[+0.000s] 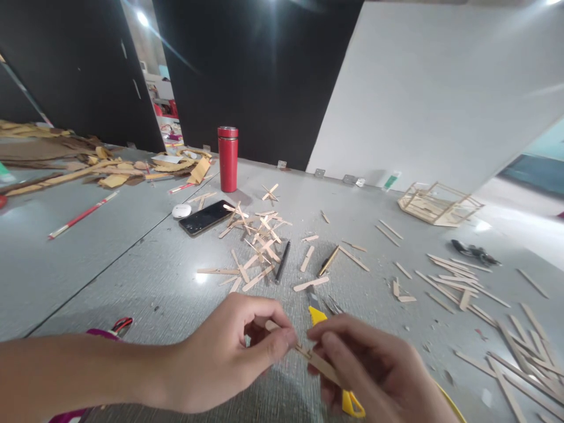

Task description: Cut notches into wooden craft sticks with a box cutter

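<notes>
In the middle foreground a flat wooden craft stick [325, 366] spans the gap between my hands. Near its middle is a notch or break; whether it is one piece or two I cannot tell. My left hand [247, 346] pinches the left end between thumb and fingers. Around the right part my right hand [374, 370] is closed, thumb on top. Partly hidden beneath that hand lies a yellow utility knife [316, 315], its blade pointing away from me. Beside the blade shows a metal tool's tip [333, 305]. A loose craft stick [311, 284] lies just beyond the knife.
Joined craft sticks [264, 235] are heaped ahead, near a black pen [283, 261], a phone [206, 218], a white case [181, 211] and a red flask [228, 158]. Several sticks [458, 279] and a wooden frame [438, 204] lie right. Cardboard scraps [110, 167] lie left.
</notes>
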The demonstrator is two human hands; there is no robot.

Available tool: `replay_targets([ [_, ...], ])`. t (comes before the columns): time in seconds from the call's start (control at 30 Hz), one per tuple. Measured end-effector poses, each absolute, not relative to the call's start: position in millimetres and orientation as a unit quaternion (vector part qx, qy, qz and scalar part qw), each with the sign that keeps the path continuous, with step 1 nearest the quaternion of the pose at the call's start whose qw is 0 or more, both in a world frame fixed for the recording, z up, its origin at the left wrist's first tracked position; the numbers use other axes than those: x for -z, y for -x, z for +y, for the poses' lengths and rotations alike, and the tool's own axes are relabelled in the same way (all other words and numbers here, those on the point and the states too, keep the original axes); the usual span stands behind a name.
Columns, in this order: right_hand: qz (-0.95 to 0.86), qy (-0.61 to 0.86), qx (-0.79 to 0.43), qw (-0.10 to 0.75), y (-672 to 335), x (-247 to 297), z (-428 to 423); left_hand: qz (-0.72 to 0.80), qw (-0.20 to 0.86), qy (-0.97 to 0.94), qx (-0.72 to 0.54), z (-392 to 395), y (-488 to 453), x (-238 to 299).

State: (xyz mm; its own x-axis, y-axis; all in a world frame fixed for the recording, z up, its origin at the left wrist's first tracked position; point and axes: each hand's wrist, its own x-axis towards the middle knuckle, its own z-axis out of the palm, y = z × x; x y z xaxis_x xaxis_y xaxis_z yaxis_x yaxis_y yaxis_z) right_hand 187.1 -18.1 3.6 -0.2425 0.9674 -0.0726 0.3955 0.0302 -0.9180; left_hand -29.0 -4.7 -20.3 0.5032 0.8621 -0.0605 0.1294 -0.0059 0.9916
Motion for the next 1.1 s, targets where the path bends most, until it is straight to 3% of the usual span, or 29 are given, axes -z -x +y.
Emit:
replay_targets([
  [0.1,-0.738,0.538,-0.240,0.330,-211.8,-11.6,3.4,0.414,0.581,-0.644,-0.275,3.6,31.3,23.5],
  [0.23,-0.810,0.546,-0.037,0.210,-249.5,-15.7,27.6,0.411,0.610,-0.636,-0.233,16.1,35.5,32.2],
  [0.37,-0.828,0.551,-0.045,0.092,-261.2,2.1,23.5,0.387,0.678,-0.574,-0.248,21.5,35.5,38.3],
  [0.57,-0.809,0.584,-0.050,0.036,-252.6,23.1,11.1,0.296,0.782,-0.446,-0.319,22.7,30.4,36.2],
  [0.73,-0.805,0.591,-0.005,0.059,-271.6,29.5,33.5,0.263,0.807,-0.420,-0.321,20.3,32.2,34.2],
  [0.87,-0.791,0.605,-0.006,0.091,-286.6,37.0,68.8,0.267,0.813,-0.460,-0.238,14.8,33.7,37.2],
  [1.1,-0.809,0.567,-0.024,0.152,-249.8,50.1,121.3,0.393,0.728,-0.541,-0.155,10.8,33.6,38.3],
])
